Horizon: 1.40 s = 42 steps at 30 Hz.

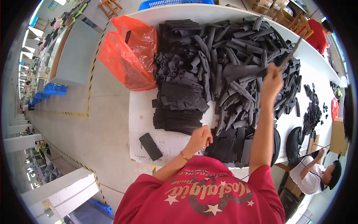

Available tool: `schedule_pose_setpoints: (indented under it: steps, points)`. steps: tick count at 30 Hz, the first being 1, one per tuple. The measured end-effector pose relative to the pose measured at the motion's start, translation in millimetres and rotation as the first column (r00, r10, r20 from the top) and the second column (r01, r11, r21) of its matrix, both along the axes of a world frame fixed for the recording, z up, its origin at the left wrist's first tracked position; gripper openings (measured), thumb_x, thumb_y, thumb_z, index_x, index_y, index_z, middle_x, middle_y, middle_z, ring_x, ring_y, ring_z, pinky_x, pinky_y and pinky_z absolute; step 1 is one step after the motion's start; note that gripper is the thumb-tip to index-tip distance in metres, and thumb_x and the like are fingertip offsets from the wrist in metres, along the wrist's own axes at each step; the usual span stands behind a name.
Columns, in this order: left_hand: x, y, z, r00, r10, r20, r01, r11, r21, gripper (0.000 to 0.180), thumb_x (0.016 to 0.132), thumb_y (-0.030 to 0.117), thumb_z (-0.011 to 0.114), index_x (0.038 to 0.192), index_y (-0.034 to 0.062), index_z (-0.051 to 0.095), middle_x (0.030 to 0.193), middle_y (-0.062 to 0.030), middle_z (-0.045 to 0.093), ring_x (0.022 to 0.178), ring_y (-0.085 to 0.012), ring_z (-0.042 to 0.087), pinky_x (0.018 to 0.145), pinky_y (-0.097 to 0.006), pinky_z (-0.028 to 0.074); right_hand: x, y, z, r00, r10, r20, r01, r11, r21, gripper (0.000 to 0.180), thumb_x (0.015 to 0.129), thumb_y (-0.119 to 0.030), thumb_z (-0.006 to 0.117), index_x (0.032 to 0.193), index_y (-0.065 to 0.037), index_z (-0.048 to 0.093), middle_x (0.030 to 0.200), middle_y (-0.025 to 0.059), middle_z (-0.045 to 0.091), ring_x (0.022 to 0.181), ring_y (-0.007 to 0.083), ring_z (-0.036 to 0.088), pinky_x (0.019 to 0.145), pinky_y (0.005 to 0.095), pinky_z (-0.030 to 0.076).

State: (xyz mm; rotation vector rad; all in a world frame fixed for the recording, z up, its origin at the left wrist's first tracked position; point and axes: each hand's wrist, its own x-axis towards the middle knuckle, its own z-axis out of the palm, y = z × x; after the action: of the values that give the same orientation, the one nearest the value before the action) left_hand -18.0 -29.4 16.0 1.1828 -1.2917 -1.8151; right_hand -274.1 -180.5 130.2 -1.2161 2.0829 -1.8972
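Note:
Over the large heap of curled black fabric-like pieces (242,48), my right arm is stretched out. My right hand (273,84) is closed round a thin brownish stick (291,56), which points up to the right. A black piece (242,71), smeared by motion, reaches left from that hand; whether the fingers grip it too is unclear. Near the table's front edge, my left hand (200,140) is closed with curled fingers, and what they may hold is hidden. Just beyond it lie flat stacked black strips (177,120). Darker flat pieces (223,146) sit to its right.
A red plastic bag (130,56) rests on the white table's (135,123) left side. A black phone (150,146) lies near the front left corner. Small black scraps (311,112) are at right. Co-workers are at the right, one in white (307,175), one in red (317,35).

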Motion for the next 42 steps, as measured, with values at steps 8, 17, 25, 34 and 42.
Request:
schedule_pose_setpoints:
  steps: [8, 17, 25, 34, 42]
  points:
    - [53, -151, -18, 0.688, 0.474, 0.549, 0.261, 0.543, -0.798, 0.019, 0.074, 0.008, 0.07, 0.092, 0.0096, 0.064, 0.093, -0.0069, 0.054, 0.089, -0.0272, 0.053, 0.077, -0.038, 0.045, -16, 40, -44, 0.946, 0.318, 0.062, -0.315, 0.855, 0.412, 0.024, 0.099, -0.023, 0.047, 0.11, -0.004, 0.057, 0.069, 0.0053, 0.049, 0.06, 0.0123, 0.046, 0.055, 0.0288, 0.04]
    - [72, -172, -18, 0.768, 0.354, 0.534, 0.345, 0.474, -0.81, 0.007, 0.072, 0.012, 0.072, 0.077, 0.0113, 0.066, 0.086, -0.0016, 0.054, 0.087, -0.0235, 0.051, 0.073, -0.036, 0.041, 19, 134, -77, 0.695, 0.679, -0.235, -0.455, 0.669, 0.588, 0.014, 0.086, -0.013, 0.062, 0.099, -0.006, 0.065, 0.075, 0.0107, 0.063, 0.066, 0.0282, 0.063, 0.058, 0.0372, 0.049]
    - [70, -141, 14, 0.813, 0.306, 0.496, 0.311, 0.492, -0.813, 0.006, 0.074, 0.014, 0.071, 0.08, 0.013, 0.069, 0.089, -0.0009, 0.055, 0.094, -0.023, 0.05, 0.08, -0.036, 0.04, 38, 136, -76, 0.577, 0.736, -0.354, -0.472, 0.654, 0.591, 0.013, 0.086, -0.013, 0.062, 0.097, -0.008, 0.065, 0.072, 0.0078, 0.062, 0.066, 0.0262, 0.063, 0.056, 0.0377, 0.05]
    - [27, -61, 53, 0.745, 0.642, -0.183, -0.617, 0.557, -0.557, 0.062, 0.078, 0.017, 0.074, 0.127, 0.0018, 0.04, 0.124, -0.0148, 0.05, 0.118, -0.029, 0.045, 0.101, -0.044, 0.034, 119, 156, -87, 0.64, 0.667, 0.38, -0.767, 0.531, 0.36, 0.025, 0.087, -0.006, 0.062, 0.112, -0.001, 0.062, 0.066, 0.0137, 0.057, 0.057, 0.0143, 0.053, 0.056, 0.0297, 0.044]
    - [9, -36, 20, 0.467, 0.748, -0.472, -0.499, 0.664, 0.557, 0.026, 0.09, 0.026, 0.066, 0.093, 0.0005, 0.063, 0.073, -0.0075, 0.062, 0.063, -0.0222, 0.06, 0.068, -0.038, 0.052, 172, 185, -94, 0.813, 0.543, 0.212, -0.577, 0.695, 0.429, 0.011, 0.089, -0.009, 0.059, 0.093, 0.001, 0.058, 0.073, 0.0245, 0.06, 0.069, 0.0431, 0.06, 0.057, 0.0444, 0.046]
